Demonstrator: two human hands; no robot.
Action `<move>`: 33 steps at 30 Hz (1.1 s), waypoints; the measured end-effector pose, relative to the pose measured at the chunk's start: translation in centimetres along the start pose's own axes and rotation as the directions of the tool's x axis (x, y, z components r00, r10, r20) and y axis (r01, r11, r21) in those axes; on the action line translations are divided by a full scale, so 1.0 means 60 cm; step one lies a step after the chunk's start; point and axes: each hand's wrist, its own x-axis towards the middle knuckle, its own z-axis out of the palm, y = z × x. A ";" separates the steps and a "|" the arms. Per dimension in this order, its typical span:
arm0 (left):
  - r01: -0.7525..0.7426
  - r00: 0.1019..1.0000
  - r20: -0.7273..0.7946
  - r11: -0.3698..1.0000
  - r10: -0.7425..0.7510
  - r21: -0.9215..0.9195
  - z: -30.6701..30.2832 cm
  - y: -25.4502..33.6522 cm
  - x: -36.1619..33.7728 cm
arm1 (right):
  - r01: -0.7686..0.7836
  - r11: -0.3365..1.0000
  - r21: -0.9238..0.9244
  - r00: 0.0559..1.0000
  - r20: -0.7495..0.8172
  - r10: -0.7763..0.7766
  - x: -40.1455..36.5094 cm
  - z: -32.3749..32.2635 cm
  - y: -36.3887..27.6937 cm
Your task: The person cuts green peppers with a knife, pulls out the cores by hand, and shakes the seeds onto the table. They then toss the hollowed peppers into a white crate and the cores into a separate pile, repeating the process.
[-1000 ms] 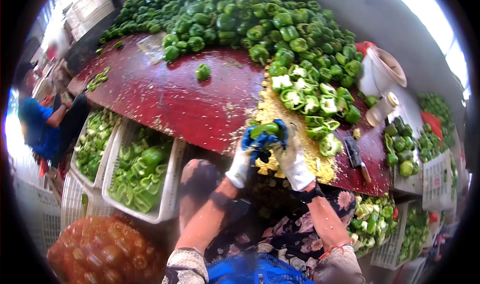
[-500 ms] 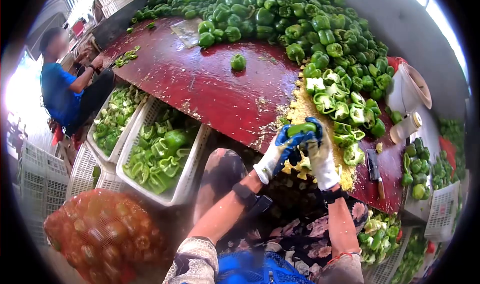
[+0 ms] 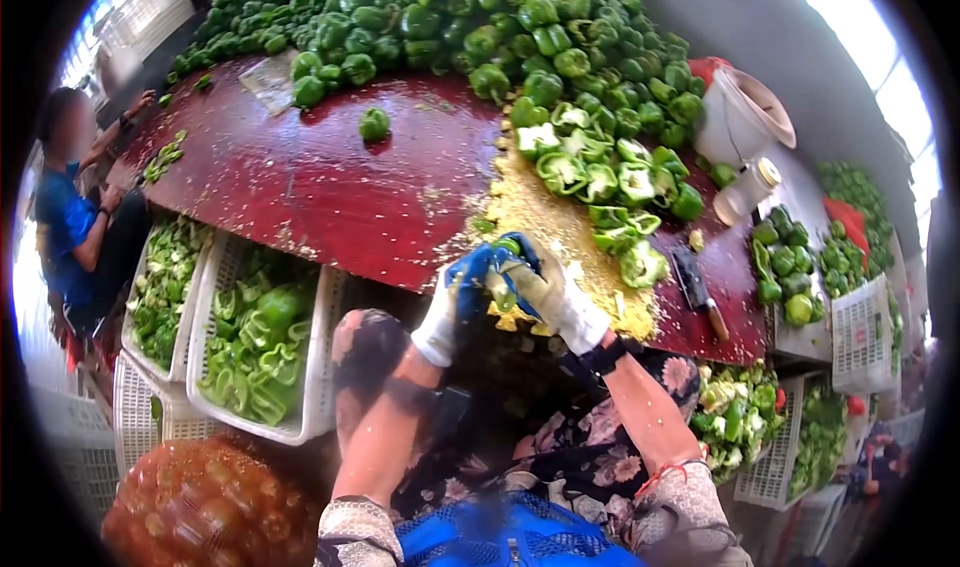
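My left hand [image 3: 452, 301] and my right hand [image 3: 556, 293], in white gloves with blue fingers, meet over the near table edge. Between them is a green bell pepper [image 3: 502, 289], largely covered by the fingers, which are closed around it. Beneath and behind the hands lies a yellow scalloped mat [image 3: 545, 199] strewn with pepper seeds. Cut peppers [image 3: 598, 182] with pale insides rest along its right side. Farther right, a cleaver [image 3: 697, 292] with a wooden handle lies on the red table [image 3: 330, 182].
Whole peppers [image 3: 430, 17] are heaped along the back. White crates [image 3: 322, 342] of cut peppers stand below left, near a red mesh sack [image 3: 205, 502]. A white bucket [image 3: 735, 117] and a jar [image 3: 745, 192] stand right. Another person [image 3: 70, 227] sits far left.
My view has swung right, so the table and crates appear farther left. Both hands remain on the pepper, which has been turned and now shows paler flesh between the fingers.
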 end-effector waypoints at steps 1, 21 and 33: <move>-0.198 0.980 0.004 0.975 0.199 0.105 0.012 -0.003 -0.002 | -0.155 0.983 0.097 0.988 0.039 0.152 -0.003 -0.009 0.011; -0.008 1.000 -0.004 1.000 0.009 0.016 0.038 -0.035 0.026 | 0.114 0.919 -0.378 0.963 -0.187 -0.197 -0.026 -0.017 0.075; 0.157 0.984 0.110 0.977 -0.142 -0.143 -0.016 -0.084 0.019 | -0.074 0.953 -0.295 0.997 -0.021 0.071 -0.015 -0.051 0.067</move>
